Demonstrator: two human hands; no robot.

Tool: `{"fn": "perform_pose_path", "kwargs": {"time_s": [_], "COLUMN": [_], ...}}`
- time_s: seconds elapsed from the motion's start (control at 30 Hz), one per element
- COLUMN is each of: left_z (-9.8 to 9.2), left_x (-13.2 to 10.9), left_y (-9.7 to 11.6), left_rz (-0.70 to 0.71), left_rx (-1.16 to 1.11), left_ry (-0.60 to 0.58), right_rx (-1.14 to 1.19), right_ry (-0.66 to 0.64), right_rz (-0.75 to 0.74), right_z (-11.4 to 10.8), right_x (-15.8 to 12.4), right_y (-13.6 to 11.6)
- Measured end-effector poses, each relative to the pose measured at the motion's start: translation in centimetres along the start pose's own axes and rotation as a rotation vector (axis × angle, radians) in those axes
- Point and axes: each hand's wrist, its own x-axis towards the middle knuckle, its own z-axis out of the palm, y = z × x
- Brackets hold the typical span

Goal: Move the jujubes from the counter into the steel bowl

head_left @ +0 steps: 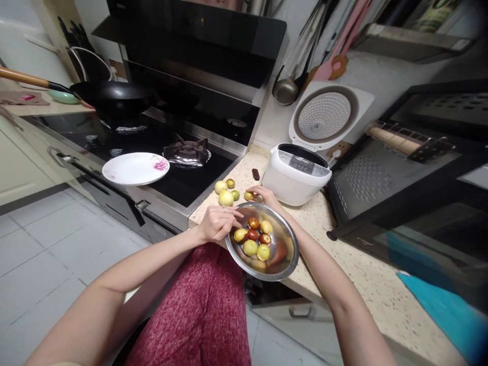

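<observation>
A shiny metal bowl [284, 249] sits tilted toward me at the counter's front edge, with several yellow-green and red-brown jujubes [252, 234] inside. My left hand [219, 223] is closed on the bowl's left rim, its fingertips reaching over the inside. Beyond the far rim, my right hand [267, 197] pinches a yellowish jujube [248, 195] low over the counter; the bowl hides part of this hand. Left of those fingers, several more green and pale yellow jujubes [225, 197] lie loose on the counter.
A white rice cooker [295, 185] stands with its lid up behind the bowl, a small dark brown object [255, 174] beside it. A flowered plate [133, 170] overhangs the stove's front edge. A black wok [114, 94] is on the far burner. A dark oven-like appliance [381, 193] stands right.
</observation>
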Motion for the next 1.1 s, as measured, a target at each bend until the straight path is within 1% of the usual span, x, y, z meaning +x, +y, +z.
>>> {"fn": "perform_pose_path", "kwargs": {"time_s": [0.07,0.17,0.27,0.33,0.43,0.47,0.53,0.6,0.73,0.87,1.1], "left_z": [0.0,-0.2,-0.2,-0.1,0.0,0.0,-0.1,-0.2,-0.4,-0.5,-0.5], "left_x": [0.0,0.0,0.2,0.2,0.1,0.1,0.0,0.0,0.2,0.4,0.6], "left_y": [0.0,0.1,0.1,0.2,0.2,0.2,0.3,0.5,0.8,0.9,0.7], "left_rz": [-0.005,-0.006,-0.001,0.009,0.035,0.044,0.053,0.055,0.011,-0.037,-0.02], "left_rx": [-0.004,-0.008,0.003,0.015,0.032,0.036,0.041,0.048,0.078,0.076,0.072], "left_ry": [-0.009,-0.018,-0.021,-0.015,0.019,0.034,0.063,0.082,0.087,0.078,0.081], "right_rx": [-0.017,-0.033,-0.014,0.003,0.028,0.03,0.025,0.015,0.024,0.043,0.016], "right_ry": [0.034,0.154,0.234,0.254,0.109,0.039,-0.07,-0.128,-0.154,-0.186,-0.217], "right_rz": [0.016,0.054,0.079,0.079,0.017,0.0,-0.024,-0.023,-0.003,-0.029,-0.034], "right_z": [-0.6,-2.6,-4.8,-5.4,-4.8,-4.4,-3.6,-3.1,-2.9,-2.7,-2.4], "right_x": [-0.1,-0.8,-2.1,-3.2,-4.3,-4.5,-4.7,-4.7,-4.7,-4.9,-4.8], "right_y": [-0.2,-1.2,-3.7,-5.9,-8.9,-9.6,-10.5,-10.7,-10.6,-10.7,-10.9]}}
